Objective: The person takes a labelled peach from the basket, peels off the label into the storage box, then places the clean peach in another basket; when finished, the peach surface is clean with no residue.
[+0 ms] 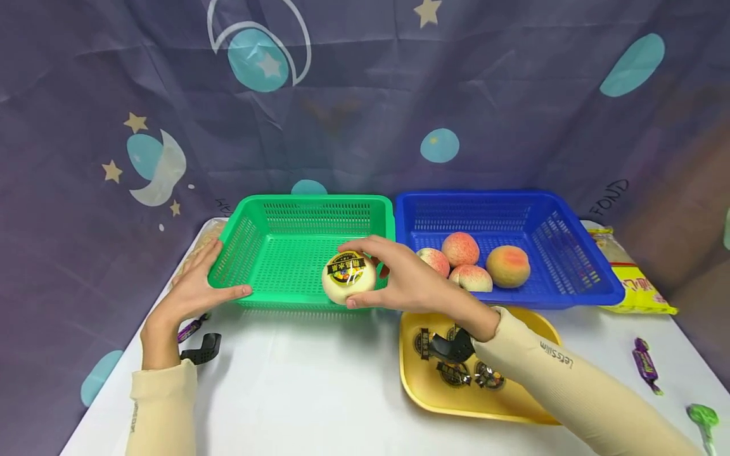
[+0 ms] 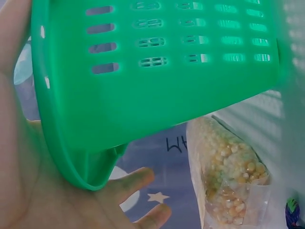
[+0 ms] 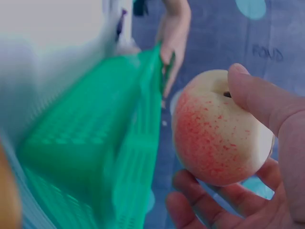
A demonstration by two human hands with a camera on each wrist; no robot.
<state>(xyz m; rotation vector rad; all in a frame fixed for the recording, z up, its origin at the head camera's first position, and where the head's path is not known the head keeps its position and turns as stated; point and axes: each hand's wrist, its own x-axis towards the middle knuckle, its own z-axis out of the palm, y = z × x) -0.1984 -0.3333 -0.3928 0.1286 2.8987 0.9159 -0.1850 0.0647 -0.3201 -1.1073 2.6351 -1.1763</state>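
Observation:
In the head view my right hand [image 1: 407,278] holds a peach [image 1: 342,294] over the front right part of the green basket [image 1: 296,269], thumb and fingers round its sides. A round black label with coloured print faces up on it. The right wrist view shows the red-speckled side of the same peach [image 3: 214,143]. My left hand [image 1: 191,288] rests at the left rim of the green basket, its fingers stretched out; in the left wrist view the rim [image 2: 50,119] lies against the palm. Inside the green basket I see no other fruit.
A blue basket [image 1: 547,272] with several peaches [image 1: 507,266] adjoins on the right. In front sits a yellow tray [image 1: 419,396] with black labels [image 1: 454,373], partly under my right forearm. Candies [image 1: 644,364], a yellow bag [image 1: 639,288] and a clear bag of kernels [image 2: 228,171] lie around.

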